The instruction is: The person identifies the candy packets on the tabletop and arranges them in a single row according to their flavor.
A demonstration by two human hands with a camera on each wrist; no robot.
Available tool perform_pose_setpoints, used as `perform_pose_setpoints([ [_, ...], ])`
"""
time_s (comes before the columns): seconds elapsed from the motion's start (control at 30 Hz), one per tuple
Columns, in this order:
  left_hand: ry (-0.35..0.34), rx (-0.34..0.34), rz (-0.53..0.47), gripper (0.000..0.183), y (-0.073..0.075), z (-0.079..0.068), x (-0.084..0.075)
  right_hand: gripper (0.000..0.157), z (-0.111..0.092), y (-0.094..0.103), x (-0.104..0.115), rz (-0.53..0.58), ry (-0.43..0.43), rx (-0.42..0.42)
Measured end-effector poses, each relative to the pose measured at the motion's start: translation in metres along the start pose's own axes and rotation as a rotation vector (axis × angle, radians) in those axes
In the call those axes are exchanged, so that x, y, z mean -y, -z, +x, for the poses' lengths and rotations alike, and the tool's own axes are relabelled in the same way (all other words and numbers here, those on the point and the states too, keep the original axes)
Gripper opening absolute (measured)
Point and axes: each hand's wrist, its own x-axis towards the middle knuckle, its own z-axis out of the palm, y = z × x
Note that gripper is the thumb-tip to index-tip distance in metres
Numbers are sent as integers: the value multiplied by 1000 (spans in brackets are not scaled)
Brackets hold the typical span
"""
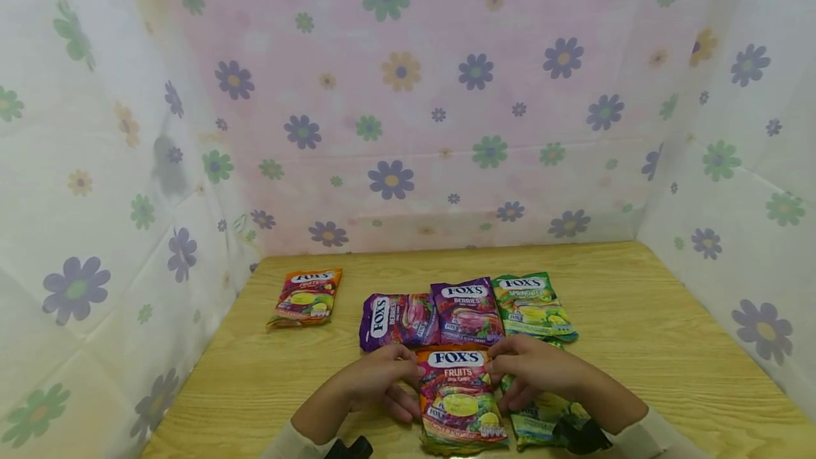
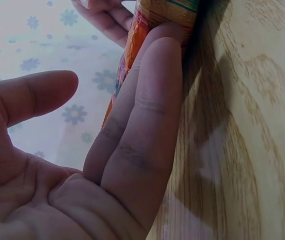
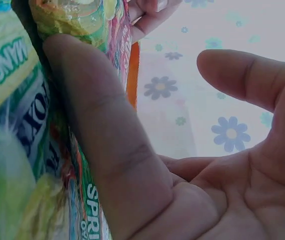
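An orange-and-red Fox's Fruits candy packet (image 1: pixel 459 401) lies face up near the front of the table, between both hands. My left hand (image 1: pixel 380 382) touches its left edge with nearly straight fingers; in the left wrist view the thumb stands apart from it. On the opposite edge, my right hand (image 1: pixel 547 368) presses with extended fingers, its thumb also apart in the right wrist view. Beneath the right hand is a green candy packet (image 1: pixel 542 420), partly hidden. Two purple Berries packets, one sideways (image 1: pixel 401 321) and one upright (image 1: pixel 468 314), lie just behind, beside a green Spring Tea packet (image 1: pixel 532 307).
Another orange Fruits packet (image 1: pixel 309 297) lies apart at the back left of the wooden table (image 1: pixel 650 331). Flower-patterned cloth (image 1: pixel 440 112) encloses the back and both sides. Dark wrist gear (image 1: pixel 349 448) shows by the left sleeve.
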Motion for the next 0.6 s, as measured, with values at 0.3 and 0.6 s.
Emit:
perform_pose_setpoints([
  [0.3,3,7,3,49,2,1,1,56,-5,-3,5,-79,-35,-26],
  [0.6,11,41,19,44,2,2,-1,58,-3,-1,3,-52,-25,8],
])
